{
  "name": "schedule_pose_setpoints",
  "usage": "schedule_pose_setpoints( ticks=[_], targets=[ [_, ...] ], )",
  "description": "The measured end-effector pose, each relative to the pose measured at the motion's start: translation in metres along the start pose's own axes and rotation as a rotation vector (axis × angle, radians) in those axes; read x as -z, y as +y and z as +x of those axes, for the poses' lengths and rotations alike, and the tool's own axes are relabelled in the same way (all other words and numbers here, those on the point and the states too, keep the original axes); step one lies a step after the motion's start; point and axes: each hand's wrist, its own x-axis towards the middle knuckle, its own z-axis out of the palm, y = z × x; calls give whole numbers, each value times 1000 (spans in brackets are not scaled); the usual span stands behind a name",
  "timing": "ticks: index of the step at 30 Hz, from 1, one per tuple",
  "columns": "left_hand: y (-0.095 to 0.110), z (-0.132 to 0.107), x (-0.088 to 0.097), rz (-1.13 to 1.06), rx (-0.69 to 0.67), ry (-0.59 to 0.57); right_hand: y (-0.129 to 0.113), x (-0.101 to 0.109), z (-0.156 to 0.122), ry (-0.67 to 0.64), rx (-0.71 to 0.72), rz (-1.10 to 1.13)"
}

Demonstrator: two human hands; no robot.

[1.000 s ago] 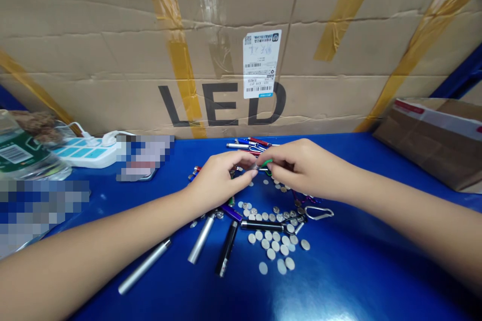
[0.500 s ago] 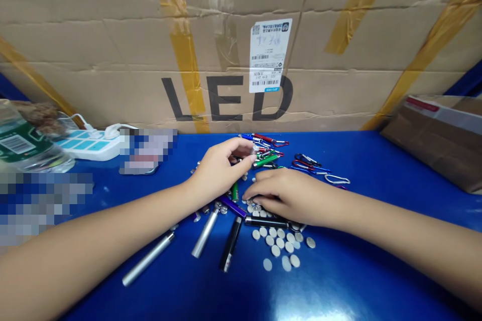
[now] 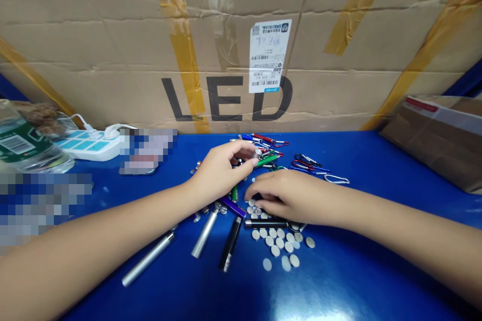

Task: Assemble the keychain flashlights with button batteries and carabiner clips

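Lettering in bold black, reading LED [image 3: 226, 100], runs across the large cardboard carton [image 3: 124, 50] behind the blue desk [image 3: 188, 291]. Above the D, overlapping it, sits a white shipping label [image 3: 270, 56] with a square code, barcodes, handwriting and a blue patch at its lower edge; its finer print is too small to read with certainty. At far left, a clear bottle [image 3: 22, 143] wears a green wrapper with a white barcode panel, near a white power strip [image 3: 90, 149] with blue sockets. In front of the carton, the left hand [image 3: 222, 165] is raised over the desk, its grip pinched nearly closed about a small silver piece [image 3: 257, 153], just beside a green tube [image 3: 266, 161]. The right hand [image 3: 288, 190] is lower, fingers curled, thumb and forefinger slightly apart at a cluster of silver discs [image 3: 275, 251]; whether that grip has hold of a disc, I cannot tell. Nearest these discs lies a black tube [image 3: 265, 223], set crosswise, with a purple tube [image 3: 232, 206] by its end. Another black tube [image 3: 230, 246] bears tiny, illegible marks. Carabiner clips [image 3: 337, 179] lie beyond the right hand.
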Motion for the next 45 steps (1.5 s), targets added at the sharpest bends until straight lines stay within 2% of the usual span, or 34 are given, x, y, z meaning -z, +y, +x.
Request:
schedule_pose_setpoints(
  ticks=[4, 7, 11, 13, 17, 19, 26, 40, 45],
  targets=[
    [2, 0, 1, 12, 1, -17, 0, 1, 0, -19, 23, 16],
    [3, 0, 1, 13, 4, -23, -1, 1, -1, -27, -15, -14],
    [3, 0, 1, 18, 14, -24, -2, 7, -2, 19, -55, -67],
    [4, 0, 1, 9, 10, -34, 1, 13, -2, 149, -66, -48],
    [5, 0, 2, 11, -25, -65, 10, 18, -3, 519, -118, 19],
    [5, 0, 2, 28, -43, -66, 15, 16, -3, 590, -141, 47],
    [3, 0, 1, 44, -51, -65, 19, 6, -3, 594, -150, 54],
    [4, 1, 1, -16, -11, -54, 27, -5, -8, 613, -97, -158],
    [2, 1, 1, -16, -7, -56, 24, -1, -7, 629, -132, -124]
  ],
)
